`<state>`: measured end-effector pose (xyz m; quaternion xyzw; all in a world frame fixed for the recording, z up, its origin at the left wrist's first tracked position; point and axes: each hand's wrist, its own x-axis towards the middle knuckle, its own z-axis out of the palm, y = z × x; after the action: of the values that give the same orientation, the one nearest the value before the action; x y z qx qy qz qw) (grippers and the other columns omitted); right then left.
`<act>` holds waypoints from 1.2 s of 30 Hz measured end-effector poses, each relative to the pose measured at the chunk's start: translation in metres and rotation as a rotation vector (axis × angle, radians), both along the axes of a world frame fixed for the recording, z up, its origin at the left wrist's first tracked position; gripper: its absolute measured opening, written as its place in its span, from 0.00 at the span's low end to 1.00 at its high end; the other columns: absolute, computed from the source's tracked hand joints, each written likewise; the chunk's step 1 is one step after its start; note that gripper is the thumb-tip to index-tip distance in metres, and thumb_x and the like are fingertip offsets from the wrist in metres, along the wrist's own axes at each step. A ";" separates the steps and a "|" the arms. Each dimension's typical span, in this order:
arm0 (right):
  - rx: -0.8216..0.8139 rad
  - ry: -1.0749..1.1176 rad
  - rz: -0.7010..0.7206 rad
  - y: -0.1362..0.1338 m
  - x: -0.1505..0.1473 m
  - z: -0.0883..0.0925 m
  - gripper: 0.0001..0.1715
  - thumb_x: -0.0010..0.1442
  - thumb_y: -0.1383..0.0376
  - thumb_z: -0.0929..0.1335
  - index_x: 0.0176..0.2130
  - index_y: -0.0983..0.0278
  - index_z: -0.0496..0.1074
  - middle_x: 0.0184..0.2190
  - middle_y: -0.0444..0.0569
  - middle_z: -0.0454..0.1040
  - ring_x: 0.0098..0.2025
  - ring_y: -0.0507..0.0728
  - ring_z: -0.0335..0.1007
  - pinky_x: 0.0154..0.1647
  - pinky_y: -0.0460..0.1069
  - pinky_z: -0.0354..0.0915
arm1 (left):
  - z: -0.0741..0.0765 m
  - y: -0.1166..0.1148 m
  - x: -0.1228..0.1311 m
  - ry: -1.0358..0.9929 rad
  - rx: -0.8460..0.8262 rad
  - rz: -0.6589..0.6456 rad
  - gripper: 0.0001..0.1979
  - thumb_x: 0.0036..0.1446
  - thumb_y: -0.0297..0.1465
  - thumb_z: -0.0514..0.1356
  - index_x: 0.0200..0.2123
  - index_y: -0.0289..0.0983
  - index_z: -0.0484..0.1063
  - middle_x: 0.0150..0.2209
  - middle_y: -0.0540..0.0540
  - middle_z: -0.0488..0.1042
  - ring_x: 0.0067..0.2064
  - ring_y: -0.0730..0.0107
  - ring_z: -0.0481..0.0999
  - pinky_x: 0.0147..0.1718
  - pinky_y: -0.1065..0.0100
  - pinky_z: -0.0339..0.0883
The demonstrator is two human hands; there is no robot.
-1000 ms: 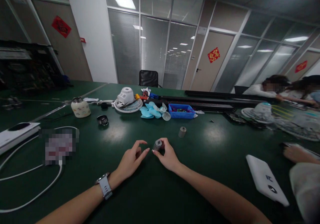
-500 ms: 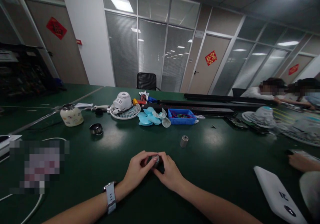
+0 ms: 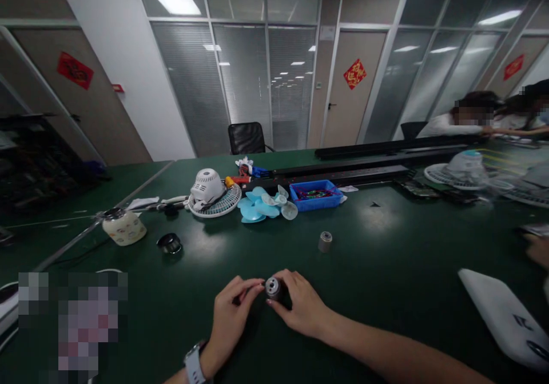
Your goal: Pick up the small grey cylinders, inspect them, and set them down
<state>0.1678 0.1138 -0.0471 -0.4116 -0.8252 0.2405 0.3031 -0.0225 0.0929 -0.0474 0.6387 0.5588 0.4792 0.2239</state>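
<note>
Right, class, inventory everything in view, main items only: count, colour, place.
Small metal cylinders: two, grey, table centre
Flat table: one, green, foreground
Curved plastic blades: several, light blue and clear, mid-table
Rectangular plastic tray: one, blue, mid-table
Domed plastic fan parts: several, white, left and right
Rounded bottle: one, cream, left
Long bars: several, black, far side
Flat rounded device: one, white, right
Mesh chair: one, black, behind table
Other people: at least two, pale sleeves, far right
Left hand: one, bare, beside nearer cylinder
Right hand: one, bare, grip around nearer cylinder

The right fingers (image 3: 289, 280) grasp a grey cylinder (image 3: 273, 289).
</note>
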 end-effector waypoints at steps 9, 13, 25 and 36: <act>0.089 -0.003 -0.030 0.013 0.003 -0.014 0.19 0.53 0.64 0.69 0.44 0.61 0.62 0.39 0.48 0.73 0.40 0.59 0.70 0.43 0.55 0.65 | -0.011 0.009 -0.007 0.100 -0.197 -0.040 0.17 0.51 0.47 0.61 0.32 0.43 0.81 0.22 0.49 0.69 0.26 0.69 0.68 0.27 0.69 0.64; 0.082 0.017 -0.053 0.016 0.002 -0.020 0.19 0.52 0.66 0.69 0.43 0.60 0.61 0.37 0.47 0.72 0.39 0.59 0.70 0.42 0.54 0.65 | -0.008 0.017 -0.003 0.097 -0.249 -0.113 0.15 0.53 0.44 0.59 0.31 0.42 0.81 0.22 0.49 0.69 0.24 0.72 0.66 0.24 0.71 0.61; 0.005 -0.018 -0.039 0.016 0.005 -0.008 0.15 0.56 0.61 0.68 0.42 0.61 0.63 0.38 0.48 0.73 0.40 0.59 0.69 0.43 0.56 0.64 | -0.007 0.011 -0.006 0.075 -0.250 -0.123 0.16 0.55 0.44 0.58 0.36 0.40 0.80 0.30 0.47 0.74 0.31 0.69 0.69 0.31 0.69 0.63; -0.095 -0.049 0.071 0.011 0.033 0.006 0.22 0.57 0.54 0.69 0.48 0.58 0.65 0.45 0.46 0.72 0.46 0.58 0.67 0.47 0.53 0.64 | -0.011 0.011 -0.021 0.290 -0.261 -0.040 0.21 0.53 0.49 0.57 0.41 0.43 0.80 0.32 0.47 0.73 0.33 0.65 0.71 0.32 0.66 0.61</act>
<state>0.2008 0.1253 -0.0408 -0.4017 -0.8340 0.2799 0.2543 -0.0434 0.1037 -0.0584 0.6776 0.6297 0.3010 0.2318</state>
